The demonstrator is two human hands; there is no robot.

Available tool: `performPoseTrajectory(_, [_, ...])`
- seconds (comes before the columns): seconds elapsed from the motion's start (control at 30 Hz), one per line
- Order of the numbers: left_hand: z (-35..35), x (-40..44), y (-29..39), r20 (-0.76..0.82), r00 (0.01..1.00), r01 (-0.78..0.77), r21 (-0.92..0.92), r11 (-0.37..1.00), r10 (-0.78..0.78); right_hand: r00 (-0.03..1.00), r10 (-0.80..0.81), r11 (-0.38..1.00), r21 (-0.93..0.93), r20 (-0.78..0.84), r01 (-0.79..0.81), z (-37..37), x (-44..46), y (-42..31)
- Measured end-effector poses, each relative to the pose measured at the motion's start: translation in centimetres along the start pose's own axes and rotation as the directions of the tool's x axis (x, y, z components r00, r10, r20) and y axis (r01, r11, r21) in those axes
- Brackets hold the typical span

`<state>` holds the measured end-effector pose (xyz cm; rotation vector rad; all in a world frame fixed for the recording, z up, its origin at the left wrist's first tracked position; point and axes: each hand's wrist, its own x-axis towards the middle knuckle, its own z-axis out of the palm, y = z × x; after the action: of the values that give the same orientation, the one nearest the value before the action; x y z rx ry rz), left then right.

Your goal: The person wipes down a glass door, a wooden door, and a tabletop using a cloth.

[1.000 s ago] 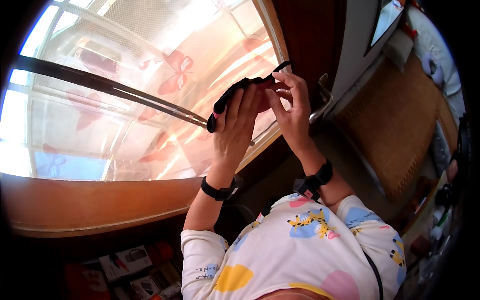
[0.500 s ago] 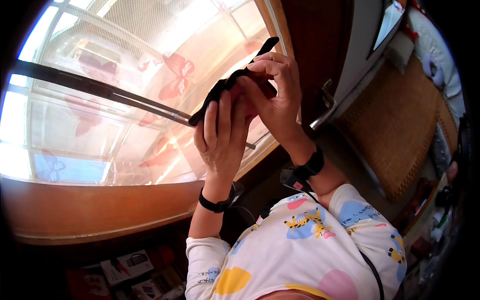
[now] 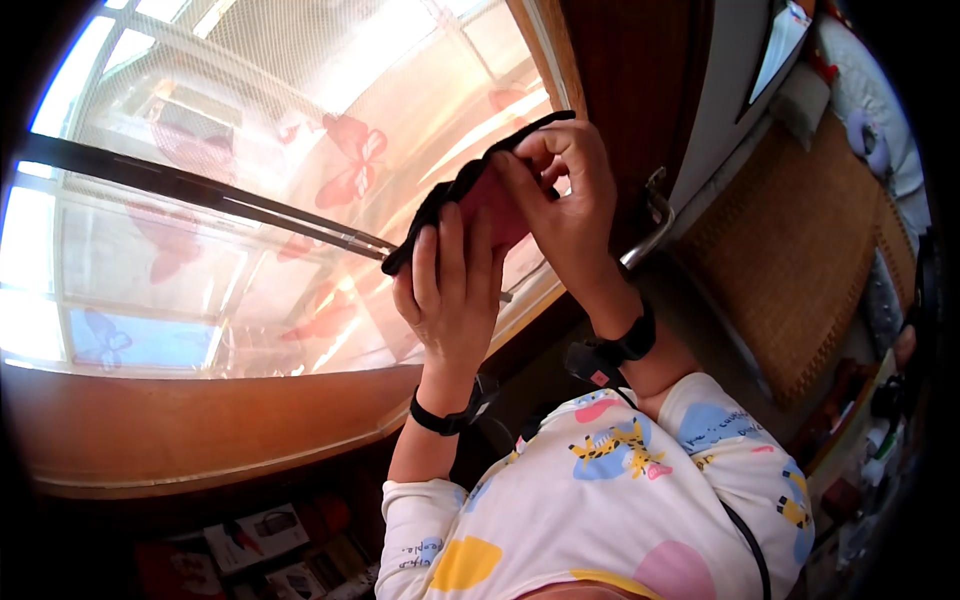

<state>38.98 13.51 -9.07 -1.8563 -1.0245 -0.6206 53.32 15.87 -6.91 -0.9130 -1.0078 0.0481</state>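
Both hands hold up a piece of dark pink cloth (image 3: 499, 205) with a wavy black edge, in front of the bright window. My left hand (image 3: 450, 292) supports its lower left part, fingers pressed along the pink side. At the upper right, my right hand (image 3: 572, 195) pinches the cloth close to the black edge with thumb and fingers. The black edge runs slanting from lower left to upper right. What kind of article the cloth is cannot be made out, and its far side is hidden.
Behind the cloth is a window with a sheer butterfly-print curtain (image 3: 350, 160) and a dark bar (image 3: 200, 190). Below it runs a wooden ledge (image 3: 200, 425). To the right are a metal door handle (image 3: 652, 235) and a woven mat (image 3: 790, 250). Boxes (image 3: 255, 535) lie at lower left.
The cloth has come down slightly and its upper right end now lies flatter, showing more pink between the hands. My right hand has shifted a little right and down.
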Motion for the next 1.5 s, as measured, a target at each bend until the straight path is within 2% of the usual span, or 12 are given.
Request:
performPoseTrajectory(0.07, [0.5, -0.8, 0.1, -0.025, 1.0, 0.015, -0.015, 1.0, -0.015, 0.992, 0.119, 0.99, 0.074, 0.04, -0.121, -0.1, -0.9, 0.2])
performPoseTrajectory(0.2, [-0.1, 0.8, -0.1, -0.042, 0.996, 0.078, -0.069, 0.995, -0.081, 0.997, 0.054, 0.992, 0.114, 0.046, -0.059, 0.3, 1.1, -0.8])
performPoseTrajectory(0.4, [0.5, -0.7, 0.4, -0.008, 1.0, 0.019, -0.044, 0.999, -0.019, 0.97, 0.238, 0.964, 0.108, 0.042, -0.241, 0.0, -0.9, -0.4])
performPoseTrajectory(0.5, [0.0, 1.0, -0.2, -0.026, 0.999, 0.02, -0.049, 0.999, -0.021, 0.97, 0.239, 0.94, 0.239, 0.049, -0.244, 0.5, 1.3, -2.0])
performPoseTrajectory(0.63, [0.3, 0.1, 0.6, -0.018, 0.999, 0.036, -0.054, 0.998, -0.037, 0.954, 0.293, 0.939, 0.171, 0.059, -0.299, -0.1, -0.3, -0.6])
performPoseTrajectory(0.87, [0.0, 0.8, 0.2, -0.008, 1.0, 0.028, -0.102, 0.994, -0.029, 0.976, 0.213, 0.962, 0.164, 0.049, -0.218, 0.3, 0.9, -1.0])
performPoseTrajectory(0.93, [0.7, -0.5, 0.5, 0.005, 1.0, 0.006, -0.073, 0.997, -0.005, 0.94, 0.325, 0.926, 0.166, 0.106, -0.339, -0.4, -0.4, -0.6])
performPoseTrajectory(1.13, [0.0, 0.6, 0.3, -0.021, 0.999, 0.033, -0.088, 0.996, -0.035, 0.952, 0.287, 0.92, 0.248, 0.105, -0.304, 0.2, 1.0, -1.7])
performPoseTrajectory(1.2, [0.1, 0.1, 0.4, 0.015, 1.0, 0.017, -0.072, 0.997, -0.016, 0.938, 0.332, 0.928, 0.143, 0.102, -0.344, -0.3, 0.3, -1.2])
performPoseTrajectory(1.33, [0.2, -0.2, 0.5, 0.038, 0.999, -0.027, -0.083, 0.996, 0.03, 0.941, 0.328, 0.928, 0.158, 0.082, -0.337, -0.3, 0.1, -0.9])
performPoseTrajectory(1.37, [-0.3, 0.4, 0.4, 0.055, 0.998, 0.0, -0.089, 0.996, 0.005, 0.931, 0.349, 0.892, 0.268, 0.105, -0.365, 0.1, 0.7, -1.4])
performPoseTrajectory(1.5, [-0.3, 0.5, 0.5, 0.047, 0.999, 0.015, -0.078, 0.997, -0.011, 0.947, 0.306, 0.916, 0.243, 0.096, -0.321, -0.1, 0.6, -0.9])
